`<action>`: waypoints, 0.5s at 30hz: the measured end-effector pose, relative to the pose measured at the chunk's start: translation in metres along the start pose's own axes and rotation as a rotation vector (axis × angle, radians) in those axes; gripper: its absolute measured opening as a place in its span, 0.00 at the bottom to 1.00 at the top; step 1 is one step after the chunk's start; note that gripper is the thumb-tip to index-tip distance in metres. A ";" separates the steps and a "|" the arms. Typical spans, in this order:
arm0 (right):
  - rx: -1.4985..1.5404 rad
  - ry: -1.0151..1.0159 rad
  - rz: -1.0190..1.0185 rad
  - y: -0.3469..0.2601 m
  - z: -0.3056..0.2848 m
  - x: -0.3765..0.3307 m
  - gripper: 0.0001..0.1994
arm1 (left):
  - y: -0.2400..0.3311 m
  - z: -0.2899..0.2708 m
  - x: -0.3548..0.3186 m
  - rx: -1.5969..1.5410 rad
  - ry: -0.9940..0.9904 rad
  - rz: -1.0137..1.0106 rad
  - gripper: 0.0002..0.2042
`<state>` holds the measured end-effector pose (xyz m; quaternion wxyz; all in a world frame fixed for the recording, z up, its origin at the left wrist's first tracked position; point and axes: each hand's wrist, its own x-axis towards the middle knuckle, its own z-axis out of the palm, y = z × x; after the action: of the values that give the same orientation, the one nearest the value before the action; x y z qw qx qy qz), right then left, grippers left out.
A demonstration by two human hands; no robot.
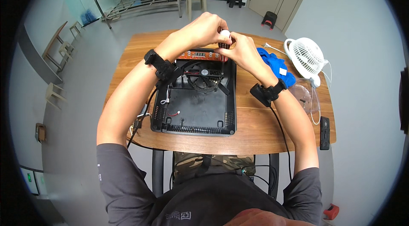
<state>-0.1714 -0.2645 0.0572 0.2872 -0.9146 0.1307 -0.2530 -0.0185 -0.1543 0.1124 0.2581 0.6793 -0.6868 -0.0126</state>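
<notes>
Both hands meet over the far edge of an open black appliance housing [198, 111]. Between their fingertips is a small piece with a rounded white end and a dark, checkered body [224, 44]; its exact kind is unclear. My left hand [207, 30] is closed on its white end from the left. From the right, my right hand [242, 49] pinches it lower down. Just below the hands, an orange circuit board [200, 55] with a small display lies along the housing's far side. Inside sits a black cooling fan [204, 82], with loose white and red wires nearby.
On the wooden table's [251, 119] right side are a blue cloth [279, 66], a white fan [306, 58] with its cord and a clear plastic dish [303, 98]. A black bar-shaped object [324, 133] is at the right edge. Cables run from both wrist straps.
</notes>
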 end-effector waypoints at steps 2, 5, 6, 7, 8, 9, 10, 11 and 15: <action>0.046 -0.066 0.048 0.005 0.007 -0.004 0.18 | -0.002 0.002 0.001 0.017 0.011 -0.005 0.22; 0.070 -0.091 0.047 0.016 0.012 -0.004 0.17 | 0.002 0.004 0.003 0.083 0.032 0.005 0.25; 0.083 -0.097 0.040 0.017 0.012 -0.003 0.17 | 0.002 0.004 0.003 0.088 0.021 -0.016 0.25; 0.091 -0.111 0.039 0.016 0.012 -0.002 0.17 | 0.003 0.003 0.003 0.094 0.010 -0.036 0.25; 0.097 -0.120 0.037 0.015 0.010 0.000 0.16 | 0.005 0.001 0.004 0.101 0.001 -0.052 0.25; 0.102 -0.128 0.035 0.014 0.009 0.001 0.16 | 0.006 0.001 0.004 0.100 0.000 -0.027 0.23; 0.105 -0.133 0.038 0.015 0.008 0.001 0.15 | 0.004 0.002 0.004 0.099 0.000 -0.003 0.22; 0.108 -0.139 0.041 0.016 0.009 0.001 0.15 | 0.001 0.003 0.003 0.099 0.000 0.020 0.21; 0.097 -0.147 0.022 0.010 0.004 -0.002 0.13 | -0.005 0.001 0.002 -0.055 0.077 0.313 0.15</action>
<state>-0.1719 -0.2700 0.0480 0.3425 -0.9142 0.1069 -0.1881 -0.0141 -0.1567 0.1102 0.3017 0.5567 -0.7732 0.0351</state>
